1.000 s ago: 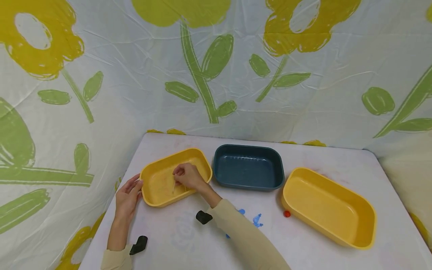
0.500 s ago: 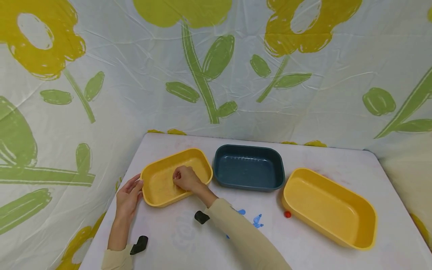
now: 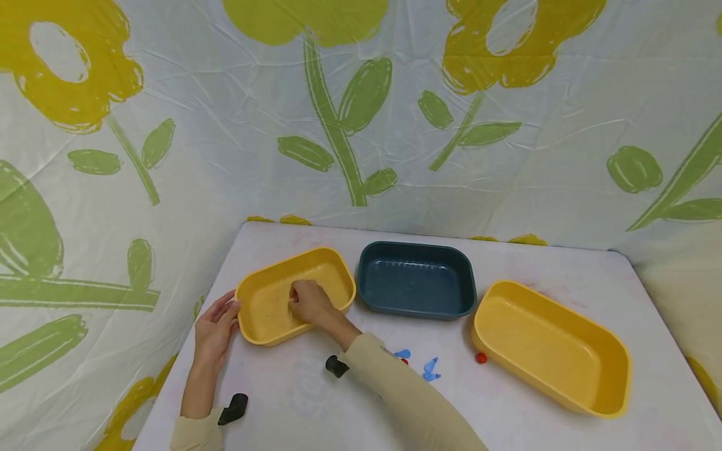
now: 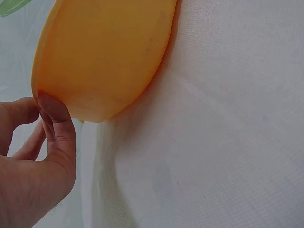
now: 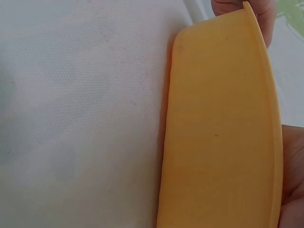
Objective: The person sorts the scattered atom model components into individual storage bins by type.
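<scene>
My left hand (image 3: 212, 332) pinches the short left end of a yellow plastic bin (image 3: 259, 329), thumb and fingers on the rim (image 4: 35, 71), as the left wrist view also shows. Reaching over the near side of that bin, my right hand (image 3: 311, 304) is down inside it with the fingers curled together. Whatever lies between those fingertips is hidden from the head view. In the right wrist view the bin wall covers most of the right hand (image 5: 292, 175), and the left hand (image 5: 223, 7) shows at the far end.
A dark blue bin (image 3: 417, 311) stands just right of the yellow one. Farther right is a second, angled yellow bin (image 3: 553, 351). A small red ball-like piece (image 3: 481, 357) lies beside it. Small blue pieces (image 3: 431, 369) and another red piece (image 3: 404, 361) lie by the right sleeve.
My right hand has lowered a little into the yellow bin. A thin pale strip seen below its fingers a second ago is now out of sight. The left hand has stayed put.
</scene>
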Motion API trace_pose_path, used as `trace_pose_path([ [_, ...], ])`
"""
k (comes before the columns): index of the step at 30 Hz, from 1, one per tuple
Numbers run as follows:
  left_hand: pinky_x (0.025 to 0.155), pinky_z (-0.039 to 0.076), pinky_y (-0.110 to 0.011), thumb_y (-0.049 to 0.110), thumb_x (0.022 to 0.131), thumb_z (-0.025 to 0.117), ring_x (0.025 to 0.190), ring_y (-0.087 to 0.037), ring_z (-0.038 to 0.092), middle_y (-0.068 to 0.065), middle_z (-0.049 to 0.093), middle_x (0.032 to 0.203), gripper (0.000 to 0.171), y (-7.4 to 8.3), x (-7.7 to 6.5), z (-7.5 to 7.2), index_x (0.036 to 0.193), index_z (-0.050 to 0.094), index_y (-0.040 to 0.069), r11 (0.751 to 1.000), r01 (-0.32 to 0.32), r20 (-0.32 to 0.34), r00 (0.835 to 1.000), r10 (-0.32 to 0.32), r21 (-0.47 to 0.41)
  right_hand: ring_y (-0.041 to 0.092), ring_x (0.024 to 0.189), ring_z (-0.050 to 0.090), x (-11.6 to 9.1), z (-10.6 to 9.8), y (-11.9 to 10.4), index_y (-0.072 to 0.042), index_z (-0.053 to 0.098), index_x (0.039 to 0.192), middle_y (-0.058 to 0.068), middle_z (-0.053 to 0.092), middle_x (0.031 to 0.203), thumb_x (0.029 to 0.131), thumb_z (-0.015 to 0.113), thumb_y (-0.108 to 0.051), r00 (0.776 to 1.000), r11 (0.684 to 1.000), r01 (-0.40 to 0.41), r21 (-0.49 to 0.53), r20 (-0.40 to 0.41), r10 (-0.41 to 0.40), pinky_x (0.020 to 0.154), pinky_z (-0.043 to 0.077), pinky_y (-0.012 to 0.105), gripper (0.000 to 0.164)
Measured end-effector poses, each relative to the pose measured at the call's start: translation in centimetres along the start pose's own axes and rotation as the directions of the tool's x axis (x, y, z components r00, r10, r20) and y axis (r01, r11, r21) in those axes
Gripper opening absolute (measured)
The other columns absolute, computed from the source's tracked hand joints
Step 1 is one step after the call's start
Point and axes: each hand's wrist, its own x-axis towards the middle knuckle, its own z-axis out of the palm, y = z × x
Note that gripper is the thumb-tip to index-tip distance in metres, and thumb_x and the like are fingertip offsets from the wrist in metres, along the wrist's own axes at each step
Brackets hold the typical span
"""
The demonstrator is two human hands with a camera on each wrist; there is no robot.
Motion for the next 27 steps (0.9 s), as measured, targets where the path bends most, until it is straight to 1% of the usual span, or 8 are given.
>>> trace_pose_path([
  [5,0.069,0.052,-0.017,0.029,0.086,0.07,0.082,-0.011,0.06,0.001,0.057,0.109,0.051,0.0,-0.1,0.0,0.133,0.055,0.016,1.0,-0.014,-0.003,1.0,0.014,0.004,0.01,0.065,0.051,-0.4,-0.5,-0.1,-0.007,0.063,0.09,-0.003,0.055,0.075,0.087,0.061,-0.009,1.0,1.0,0.0,-0.017,-0.028,0.0,0.057,0.042,0.018,0.005],
  [11,0.069,0.052,-0.016,0.032,0.085,0.071,0.083,-0.012,0.06,0.001,0.057,0.11,0.051,-0.1,-0.3,0.2,0.132,0.056,0.018,0.999,-0.024,-0.019,1.0,0.024,0.022,0.009,0.069,0.052,-1.2,-1.2,-0.1,-0.007,0.064,0.09,-0.002,0.059,0.079,0.087,0.061,-0.009,0.997,1.0,0.029,-0.009,-0.065,-0.03,0.061,0.043,0.017,0.005],
  [16,0.069,0.052,-0.016,0.032,0.085,0.071,0.084,-0.012,0.059,0.0,0.056,0.111,0.051,-0.1,-0.3,0.2,0.132,0.056,0.018,1.0,-0.014,-0.021,1.0,0.015,0.017,0.009,0.07,0.052,-1.8,-1.7,0.2,-0.005,0.065,0.092,0.0,0.059,0.08,0.087,0.061,-0.01,0.994,0.997,0.065,0.052,-0.09,-0.06,0.062,0.044,0.017,0.007],
  [22,0.068,0.052,-0.016,0.031,0.085,0.07,0.083,-0.011,0.059,0.001,0.057,0.11,0.051,-0.1,-0.1,0.2,0.132,0.056,0.018,1.0,-0.012,-0.023,1.0,0.012,0.015,0.01,0.073,0.053,-2.8,-2.3,0.5,-0.006,0.065,0.093,0.0,0.061,0.082,0.089,0.062,-0.01,0.993,0.99,0.062,0.126,-0.111,-0.048,0.066,0.045,0.017,0.006],
  [27,0.068,0.052,-0.016,0.031,0.085,0.071,0.081,-0.01,0.06,0.001,0.057,0.109,0.051,-0.1,-0.1,0.1,0.132,0.056,0.017,1.0,-0.017,-0.018,1.0,0.017,0.008,0.013,0.076,0.056,-3.7,-3.1,0.5,-0.005,0.064,0.096,0.003,0.062,0.086,0.089,0.063,-0.011,0.99,0.98,0.06,0.191,-0.133,-0.035,0.069,0.047,0.018,0.009],
])
